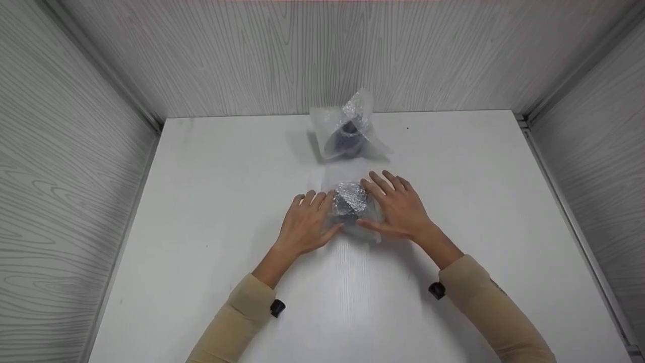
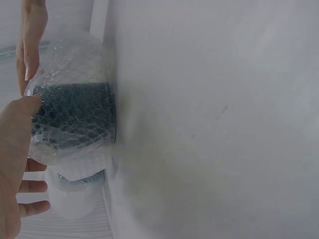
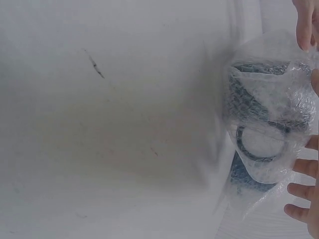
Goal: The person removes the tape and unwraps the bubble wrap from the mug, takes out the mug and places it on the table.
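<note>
A dark blue-green mug (image 1: 349,199) wrapped in bubble wrap stands between both hands on the white table. In the right wrist view its ring-shaped handle (image 3: 240,143) shows through the clear wrap. My left hand (image 1: 305,224) lies along the mug's left side, fingers extended; in the left wrist view the thumb (image 2: 31,103) touches the wrap. On the right side, my right hand (image 1: 403,209) rests against the wrap with its fingers spread and the thumb in front. Farther back stands a second dark item (image 1: 348,141) in bubble wrap, its wrap flaring upward.
The white table (image 1: 211,166) carries both bundles near its middle and back. Grey wood-grain panels (image 1: 242,60) rise behind and at both sides. Metal strips (image 1: 569,227) run along the right edge. Small dark marks (image 3: 94,64) spot the tabletop.
</note>
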{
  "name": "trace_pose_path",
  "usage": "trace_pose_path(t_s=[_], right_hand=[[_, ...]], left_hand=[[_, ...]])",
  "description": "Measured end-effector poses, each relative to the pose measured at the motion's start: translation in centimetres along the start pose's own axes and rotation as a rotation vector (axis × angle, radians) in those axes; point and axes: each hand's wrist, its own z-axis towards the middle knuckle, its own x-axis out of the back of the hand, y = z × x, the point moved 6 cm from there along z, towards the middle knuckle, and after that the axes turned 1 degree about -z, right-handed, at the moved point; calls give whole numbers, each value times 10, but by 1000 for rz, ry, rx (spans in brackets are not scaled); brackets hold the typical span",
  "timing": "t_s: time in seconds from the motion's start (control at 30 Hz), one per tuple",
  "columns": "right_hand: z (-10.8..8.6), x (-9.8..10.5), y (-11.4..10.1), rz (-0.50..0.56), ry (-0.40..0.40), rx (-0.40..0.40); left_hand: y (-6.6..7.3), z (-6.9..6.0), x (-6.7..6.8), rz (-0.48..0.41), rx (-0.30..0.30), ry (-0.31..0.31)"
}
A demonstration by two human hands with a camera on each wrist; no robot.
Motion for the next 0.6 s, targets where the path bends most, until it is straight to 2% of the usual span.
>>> trace_pose_path(t_s=[0.37,0.6], right_hand=[[-8,2,-3,-14,-4,26],[-12,2,-3,42,-14,34]], left_hand=[[11,-12,6,-15,10,3],[18,-17,12,0,14,14]])
